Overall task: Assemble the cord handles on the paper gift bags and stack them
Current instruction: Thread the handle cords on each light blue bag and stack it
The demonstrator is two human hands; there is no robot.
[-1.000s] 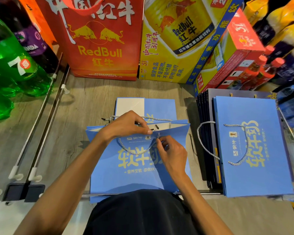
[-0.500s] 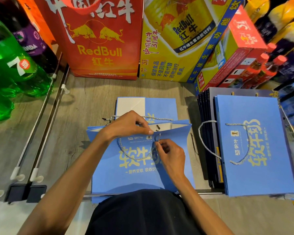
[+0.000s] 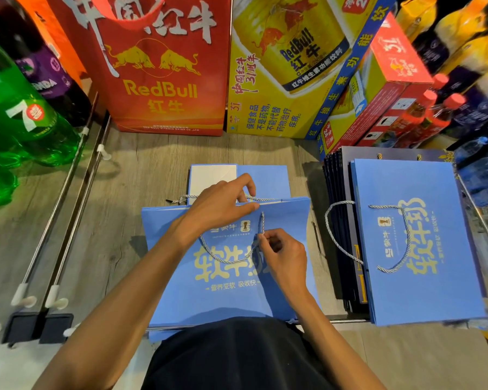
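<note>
The right hand [image 3: 283, 256] pinches the cord [image 3: 262, 223], which runs straight up-frame toward the rim of the blue gift bag [image 3: 181, 291]. The left hand [image 3: 217, 205] pinches that rim, just above.

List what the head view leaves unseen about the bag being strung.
All head view.
1. Left hole for the cord in the blue bag: covered by the left hand holding the rim.
2. Cord end: pinched inside the fingers of the right hand; knot unknowable.
3. Part of the bag's bottom edge: behind the person's dark clothing.
4. Bag count in the right stack: edges too tight.
</note>
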